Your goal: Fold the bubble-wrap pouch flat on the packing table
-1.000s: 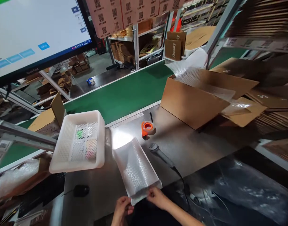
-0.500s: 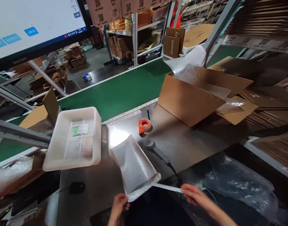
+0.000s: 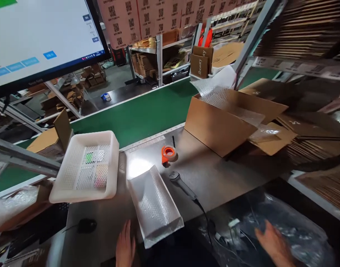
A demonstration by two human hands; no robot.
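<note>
Flat silver bubble mailer point(image 3: 157, 207) lies on grey metal counter point(image 3: 214, 178)
Left hand point(image 3: 125, 244) near, fingers straight, together; right hand point(image 3: 275, 241) blurred, fingers unclear.

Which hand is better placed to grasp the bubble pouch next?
Probably the left hand: it is open beside the bubble pouch, while the right hand is farther off, near the clear plastic.

Bubble pouch point(image 3: 156, 207) is silvery grey with a bumpy dot pattern. Tape dispenser point(image 3: 164, 160) mid-frame's bright orange, and the basket point(image 3: 113, 167) at left's white mesh.
</note>
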